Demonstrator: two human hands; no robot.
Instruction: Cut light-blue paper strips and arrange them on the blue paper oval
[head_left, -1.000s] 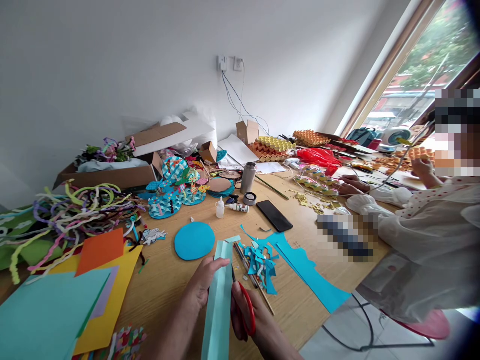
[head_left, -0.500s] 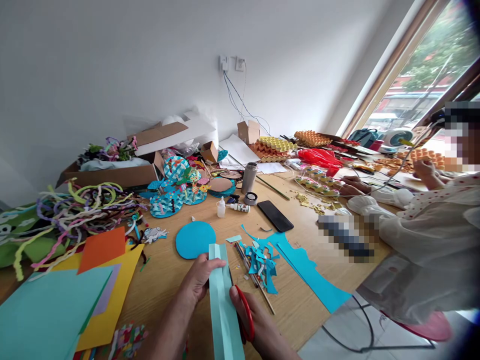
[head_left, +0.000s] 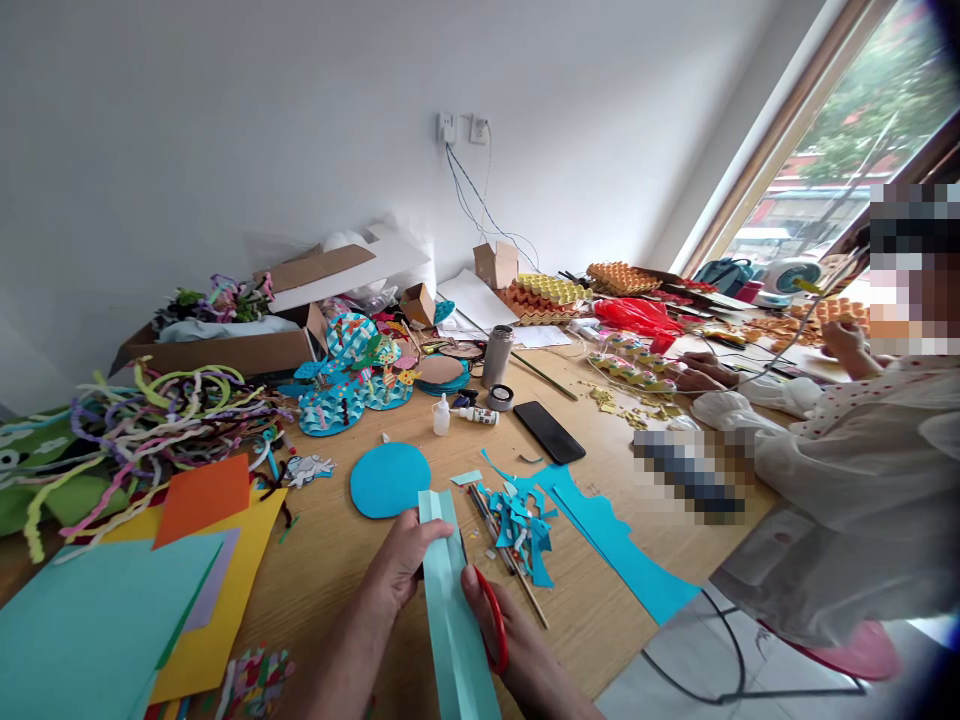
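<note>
A folded strip of pale turquoise paper [head_left: 450, 620] stands lengthwise in front of me, its lower end running out of view. My left hand [head_left: 405, 560] pinches its upper part from the left, thumb across the front. In my right hand [head_left: 502, 630] is a pair of scissors with red handles [head_left: 493, 620], closed in the fingers. Their blades lie along the paper's right edge, mostly hidden behind it. Just beyond the paper a blue disc [head_left: 390, 480] lies on the table. Cut blue scraps [head_left: 529, 525] and thin sticks [head_left: 510, 560] are to the right.
Coloured sheets [head_left: 97, 610] and pipe cleaners [head_left: 142, 440] cover the left side. A phone [head_left: 549, 433], glue bottles [head_left: 442, 415], a metal flask [head_left: 498, 356] and a cut blue sheet [head_left: 626, 550] lie ahead and right. Another person [head_left: 862, 480] sits at the right.
The paper's lower end has swung slightly to the right, together with my hands. The grip on paper and scissors stays the same. The person at the right has shifted a little.
</note>
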